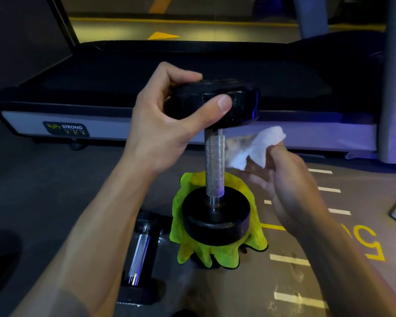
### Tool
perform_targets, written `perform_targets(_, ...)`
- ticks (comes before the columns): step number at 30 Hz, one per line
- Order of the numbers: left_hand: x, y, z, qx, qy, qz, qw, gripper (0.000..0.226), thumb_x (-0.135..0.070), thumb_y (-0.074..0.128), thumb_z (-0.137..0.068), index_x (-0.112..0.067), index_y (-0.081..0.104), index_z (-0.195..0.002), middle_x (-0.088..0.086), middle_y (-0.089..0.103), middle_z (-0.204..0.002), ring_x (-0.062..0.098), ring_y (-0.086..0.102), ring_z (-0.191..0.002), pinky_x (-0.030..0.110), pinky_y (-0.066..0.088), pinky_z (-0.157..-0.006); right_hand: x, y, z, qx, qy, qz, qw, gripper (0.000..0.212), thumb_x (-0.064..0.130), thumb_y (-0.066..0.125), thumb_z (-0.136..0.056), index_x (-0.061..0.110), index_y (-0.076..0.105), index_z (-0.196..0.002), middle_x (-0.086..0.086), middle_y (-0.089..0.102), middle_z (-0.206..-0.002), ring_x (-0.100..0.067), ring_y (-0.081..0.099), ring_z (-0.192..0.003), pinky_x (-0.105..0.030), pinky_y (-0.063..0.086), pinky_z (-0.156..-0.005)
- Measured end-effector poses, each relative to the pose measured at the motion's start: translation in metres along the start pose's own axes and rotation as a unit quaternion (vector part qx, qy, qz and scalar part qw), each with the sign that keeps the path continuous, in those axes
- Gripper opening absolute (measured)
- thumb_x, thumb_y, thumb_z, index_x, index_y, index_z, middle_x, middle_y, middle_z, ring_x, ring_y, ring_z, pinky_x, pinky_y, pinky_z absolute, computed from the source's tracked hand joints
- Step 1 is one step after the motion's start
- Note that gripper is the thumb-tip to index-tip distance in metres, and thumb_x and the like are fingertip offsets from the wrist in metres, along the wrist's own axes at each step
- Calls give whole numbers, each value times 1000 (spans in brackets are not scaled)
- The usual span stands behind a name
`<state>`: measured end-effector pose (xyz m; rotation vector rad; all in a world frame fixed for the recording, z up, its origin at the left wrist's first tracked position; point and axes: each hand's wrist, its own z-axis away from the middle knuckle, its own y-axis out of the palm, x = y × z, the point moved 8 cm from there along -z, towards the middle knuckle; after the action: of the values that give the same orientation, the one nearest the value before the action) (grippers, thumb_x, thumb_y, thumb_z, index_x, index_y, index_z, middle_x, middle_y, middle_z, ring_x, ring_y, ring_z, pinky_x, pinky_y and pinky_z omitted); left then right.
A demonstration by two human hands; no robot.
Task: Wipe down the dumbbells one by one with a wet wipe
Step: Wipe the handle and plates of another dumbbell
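Below the left grip, a second dumbbell (138,257) lies on the floor (44,179). The left hand (167,117) clamps the top head of the upright dumbbell (215,161), whose lower head stands on a green cloth (215,252). Right of that grip, the right hand (288,186) pinches a wet wipe (254,147) just beside the handle.

I am seeing a black round-headed dumbbell with a knurled silver metal handle (215,161) standing upright; its lower head is sitting on a bright yellow-green cloth on the floor, and its upper head is being held from the left side. A crumpled white wet wipe (256,146) is hanging just beside the handle, on its right, near the upper head. A second black dumbbell with a shiny chrome handle (138,257) is lying on the floor, left of the upright one.
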<state>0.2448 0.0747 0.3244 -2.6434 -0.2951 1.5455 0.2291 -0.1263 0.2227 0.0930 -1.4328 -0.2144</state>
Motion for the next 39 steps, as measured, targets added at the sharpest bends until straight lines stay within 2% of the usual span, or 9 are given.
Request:
perform_targets(6, 0, 5, -2, 5, -1, -7, 1000, 50, -47, 83, -77, -17, 62, -111, 7, 72, -118, 22, 69, -106, 37, 58, -91, -2, -7, -8, -20, 4, -159, 987, 51, 27, 49, -105, -18, 51, -127, -38, 53, -134, -38, 69, -116, -46, 62, -87)
perform_targets(9, 0, 6, -3, 8, -3, -7, 1000, 49, -47, 83, -77, -18, 62, -111, 6, 71, -118, 20, 69, -106, 33, 58, -89, 10, -6, -6, -8, -74, -16, 997, 49, 41, 47, -105, -2, 70, -98, -18, 75, -100, -18, 72, -96, -40, 56, -87)
perform_targets(12, 0, 7, -3, 8, -1, -6, 1000, 49, -46, 82, -78, -18, 62, -112, 6, 71, -118, 20, 69, -106, 29, 57, -88, 22, -1, 0, 16, -181, 96, 979, 49, 40, 49, -106, -4, 58, -86, -14, 56, -78, -15, 50, -79, -36, 41, -80)
perform_targets(16, -1, 10, -3, 4, 3, -4, 1000, 50, -46, 83, -76, -17, 62, -111, 7, 72, -117, 23, 69, -106, 33, 57, -88, 23, 17, 11, 62, -227, 134, 963, 5, 18, 69, -97, 17, 70, -102, 9, 75, -98, -4, 69, -96, -27, 53, -89)
perform_targets(19, -3, 13, -4, 4, 2, -6, 1000, 49, -46, 83, -76, -17, 62, -110, 5, 73, -116, 22, 69, -105, 34, 58, -87, 19, 27, 13, 75, -211, 98, 970, 31, 2, 78, -87, 13, 65, -113, 0, 77, -109, -15, 72, -109, -36, 55, -99)
perform_targets(22, -3, 15, -4, 11, -2, -8, 1000, 48, -45, 83, -77, -18, 63, -110, 3, 72, -116, 20, 70, -105, 36, 59, -88, 19, 26, 12, 54, -184, 18, 981, 27, -6, 78, -82, 6, 63, -101, 3, 77, -96, -10, 73, -97, -26, 57, -89)
perform_targets(29, -3, 18, -6, 15, -3, -5, 1000, 48, -44, 84, -77, -17, 63, -111, 4, 72, -116, 20, 70, -104, 33, 58, -87, 14, 33, 16, -5, -220, 4, 976, 19, 11, 76, -75, 25, 69, -87, -16, 63, -112, -15, 67, -94, -33, 54, -86)
perform_targets(35, 0, 19, -10, 16, -8, 4, 1000, 48, -44, 84, -76, -18, 64, -110, 3, 73, -115, 19, 70, -104, 29, 57, -86, 14, 24, 11, -39, -206, 71, 975, 30, 18, 76, -92, 24, 64, -120, -5, 75, -92, -27, 73, -82, -49, 60, -76)
perform_targets(39, 3, 20, -12, 15, -11, 7, 1000, 47, -42, 84, -77, -16, 64, -111, 5, 73, -113, 13, 70, -98, 24, 54, -82, 11, 25, 8, -37, -188, 159, 968, 38, 30, 74, -93, 26, 65, -130, 10, 77, -101, -9, 74, -93, -43, 60, -88)
